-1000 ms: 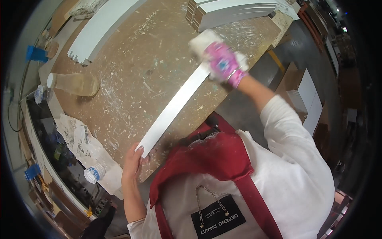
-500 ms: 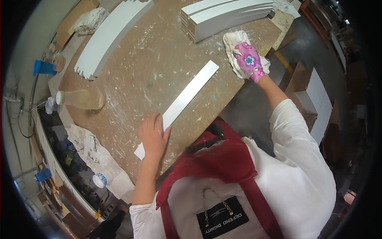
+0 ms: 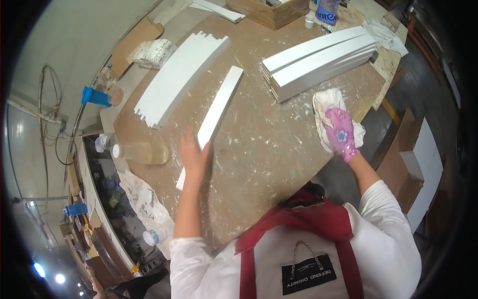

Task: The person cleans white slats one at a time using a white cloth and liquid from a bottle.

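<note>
A long white strip [image 3: 219, 108] lies slantwise on the worn brown worktable [image 3: 259, 184]. My bare left hand [image 3: 194, 154] grips it near its lower end, fingers on one side and thumb on the other. Over at the table's right edge, my right hand [image 3: 341, 133], in a pink flowered glove, holds a crumpled white cloth [image 3: 322, 102] against the surface. Beyond the held strip, a row of similar white strips [image 3: 181, 77] lies side by side with staggered ends. A stack of white strips [image 3: 318, 65] stands above the cloth.
On the left are a bottle of yellowish liquid [image 3: 144, 153], a blue cup [image 3: 96, 96], a wrapped white bundle [image 3: 153, 53] and a paint-stained sheet [image 3: 142, 197]. A wooden box [image 3: 269, 16] sits at the far edge. Cardboard [image 3: 398, 159] leans beyond the table's right side.
My left hand has brought the strip closer to the row on the left and turned it more upright. My right hand still holds the cloth near the right edge. The view has shifted.
</note>
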Available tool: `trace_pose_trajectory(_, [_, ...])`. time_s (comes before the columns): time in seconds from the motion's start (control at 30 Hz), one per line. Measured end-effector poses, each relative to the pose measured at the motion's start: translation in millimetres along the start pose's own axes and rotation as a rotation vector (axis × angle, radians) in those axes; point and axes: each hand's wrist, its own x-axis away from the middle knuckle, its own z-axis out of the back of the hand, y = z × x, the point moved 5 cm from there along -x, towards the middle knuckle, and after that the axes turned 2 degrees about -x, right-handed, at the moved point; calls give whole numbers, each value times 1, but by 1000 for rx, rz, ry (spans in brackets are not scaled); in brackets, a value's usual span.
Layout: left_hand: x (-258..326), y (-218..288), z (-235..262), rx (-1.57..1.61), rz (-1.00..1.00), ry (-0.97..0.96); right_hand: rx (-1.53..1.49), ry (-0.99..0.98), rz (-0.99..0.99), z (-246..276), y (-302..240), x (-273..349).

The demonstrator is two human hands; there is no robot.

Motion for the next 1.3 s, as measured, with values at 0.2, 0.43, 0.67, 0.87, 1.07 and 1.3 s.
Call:
trace_pose_trajectory(0.2, [-118, 8, -36, -213, -229, 90, -22, -10, -68, 5, 2, -4])
trace_pose_trajectory(0.43, [-187, -14, -40, -385, -120, 214, -40, -244, -208, 6, 2, -5])
trace_pose_trajectory(0.67, [-143, 194, -46, 229, -556, -186, -78, -186, -178, -1, 14, 7])
trace_pose_trajectory(0.87, [-137, 271, -74, -48, -613, -340, -56, -129, -143, 5, 1, -10])
trace_pose_trajectory(1.07, [-130, 280, -69, -3, -610, -260, -244, -7, -138, 2, 14, -7])
trace_pose_trajectory(1.3, [-77, 247, -9, 63, -531, -206, -54, -96, 160, 2, 24, 2])
